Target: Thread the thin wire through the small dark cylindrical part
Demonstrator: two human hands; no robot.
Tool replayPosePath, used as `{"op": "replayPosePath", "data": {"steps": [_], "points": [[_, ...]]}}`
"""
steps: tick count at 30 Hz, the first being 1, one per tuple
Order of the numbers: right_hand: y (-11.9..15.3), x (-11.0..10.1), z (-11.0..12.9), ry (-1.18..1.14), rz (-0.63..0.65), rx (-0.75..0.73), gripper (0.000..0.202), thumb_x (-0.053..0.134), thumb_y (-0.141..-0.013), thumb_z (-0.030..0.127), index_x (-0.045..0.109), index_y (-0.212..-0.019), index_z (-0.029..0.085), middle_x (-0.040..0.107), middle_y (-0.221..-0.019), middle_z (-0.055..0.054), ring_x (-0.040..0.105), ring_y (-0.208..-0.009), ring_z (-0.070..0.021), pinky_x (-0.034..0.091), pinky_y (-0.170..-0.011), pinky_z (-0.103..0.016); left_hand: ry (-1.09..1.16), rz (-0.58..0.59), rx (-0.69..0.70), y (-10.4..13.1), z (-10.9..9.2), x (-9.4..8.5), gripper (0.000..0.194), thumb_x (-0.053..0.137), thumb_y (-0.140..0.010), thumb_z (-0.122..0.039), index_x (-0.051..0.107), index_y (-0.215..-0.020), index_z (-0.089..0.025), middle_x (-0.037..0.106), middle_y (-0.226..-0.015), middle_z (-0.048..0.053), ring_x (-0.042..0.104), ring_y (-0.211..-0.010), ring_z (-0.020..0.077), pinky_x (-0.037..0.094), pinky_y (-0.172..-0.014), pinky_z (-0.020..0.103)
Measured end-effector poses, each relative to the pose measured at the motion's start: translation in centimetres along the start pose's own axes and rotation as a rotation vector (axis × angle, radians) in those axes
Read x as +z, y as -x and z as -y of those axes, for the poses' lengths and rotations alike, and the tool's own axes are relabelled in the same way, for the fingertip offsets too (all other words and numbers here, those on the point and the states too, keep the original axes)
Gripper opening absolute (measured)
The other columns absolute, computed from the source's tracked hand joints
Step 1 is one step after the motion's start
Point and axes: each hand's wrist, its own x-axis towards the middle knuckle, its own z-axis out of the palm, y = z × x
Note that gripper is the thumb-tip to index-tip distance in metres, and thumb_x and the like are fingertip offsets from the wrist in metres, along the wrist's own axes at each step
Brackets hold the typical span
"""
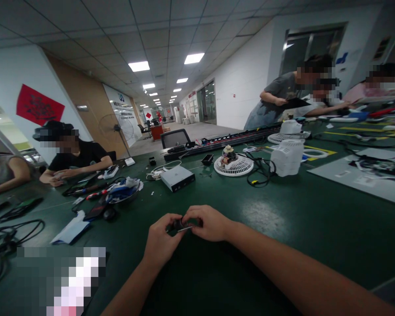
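Observation:
Both hands meet over the green table [217,193], around a small dark object [179,224] with a thin light-coloured edge. My left hand [163,239] pinches it from the left, thumb below and fingers above. On the right side, the thumb and fingers of my right hand [209,223] close on the same object. Its details are too small to make out, and the fingertips cover part of it. Beyond the hands sits a silver box-shaped drive [177,177] with a black front.
A white fan grille [233,166] with a motor, a white housing [287,158] and black cables stand at the back right. A blue cloth bundle [123,191], a folded light-blue paper [71,228] and cables lie left. Several people work around the table.

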Motion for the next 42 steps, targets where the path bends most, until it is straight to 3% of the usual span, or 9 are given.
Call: {"op": "replayPosePath", "data": {"steps": [7, 16, 20, 29, 34, 38, 42], "points": [[0.1, -0.1, 0.9, 0.193, 0.106, 0.064, 0.048, 0.056, -0.081, 0.017, 0.060, -0.128, 0.027, 0.065, -0.112, -0.005, 0.063, -0.089, -0.0179, 0.046, -0.079, -0.030, 0.001, -0.083, -0.155, -0.2, 0.1, 0.0, 0.025, 0.073, -0.071, -0.025, 0.068, -0.095, -0.022, 0.074, -0.081, 0.001, 0.070, -0.076, 0.0205, 0.055, -0.069, 0.033], [0.0, 0.5, 1.0, 0.124, -0.026, 0.181, 0.034, 0.058, -0.080, 0.016, 0.069, -0.111, 0.027, 0.057, -0.120, -0.004, 0.060, -0.076, -0.0122, 0.048, -0.075, -0.029, -0.059, -0.033, -0.008, -0.2, 0.2, 0.0, 0.022, 0.069, -0.076, -0.026, 0.068, -0.098, -0.024, 0.072, -0.094, 0.001, 0.068, -0.086, 0.0200, 0.054, -0.077, 0.033], [-0.1, 0.8, 0.9, 0.096, -0.061, 0.142, 0.026, 0.057, -0.080, 0.014, 0.072, -0.099, 0.023, 0.059, -0.115, -0.003, 0.059, -0.076, -0.0117, 0.047, -0.074, -0.028, -0.072, -0.030, 0.011, -0.2, 0.0, -0.1, 0.018, 0.068, -0.077, -0.024, 0.068, -0.095, -0.023, 0.072, -0.091, 0.002, 0.068, -0.083, 0.0198, 0.053, -0.074, 0.032], [-0.2, 0.9, 0.3, -0.011, -0.036, 0.209, 0.028, 0.060, -0.077, 0.010, 0.072, -0.100, 0.021, 0.061, -0.110, -0.004, 0.060, -0.087, -0.0152, 0.047, -0.078, -0.028, -0.074, -0.022, 0.041, -0.2, 0.1, -0.2, 0.021, 0.067, -0.075, -0.023, 0.069, -0.096, -0.023, 0.073, -0.094, 0.003, 0.068, -0.086, 0.0210, 0.055, -0.077, 0.034], [-0.5, 1.0, 0.0, -0.225, -0.031, 0.237, 0.037, 0.066, -0.077, 0.014, 0.066, -0.113, 0.020, 0.059, -0.111, -0.005, 0.056, -0.069, -0.0092, 0.046, -0.062, -0.023, -0.051, -0.049, -0.011, -0.4, 0.4, -0.4, 0.021, 0.068, -0.074, -0.024, 0.069, -0.095, -0.022, 0.074, -0.092, 0.004, 0.069, -0.083, 0.0216, 0.057, -0.075, 0.035], [-0.5, 0.4, -0.5, -0.079, -0.122, 0.382, 0.030, 0.072, -0.075, 0.023, 0.067, -0.105, 0.019, 0.062, -0.101, -0.004, 0.055, -0.070, -0.0112, 0.045, -0.063, -0.025, -0.038, -0.090, -0.097, -0.6, 0.8, -0.5, 0.024, 0.071, -0.072, -0.027, 0.069, -0.095, -0.022, 0.075, -0.087, 0.002, 0.071, -0.078, 0.0211, 0.058, -0.074, 0.036], [-0.2, -0.3, -0.8, 0.104, -0.050, 0.259, 0.022, 0.061, -0.084, 0.018, 0.069, -0.104, 0.020, 0.064, -0.102, -0.004, 0.059, -0.082, -0.0141, 0.045, -0.072, -0.027, -0.035, -0.103, -0.149, -0.7, 1.2, -0.5, 0.024, 0.072, -0.071, -0.026, 0.068, -0.095, -0.022, 0.075, -0.082, 0.001, 0.071, -0.075, 0.0207, 0.058, -0.071, 0.034]]}}
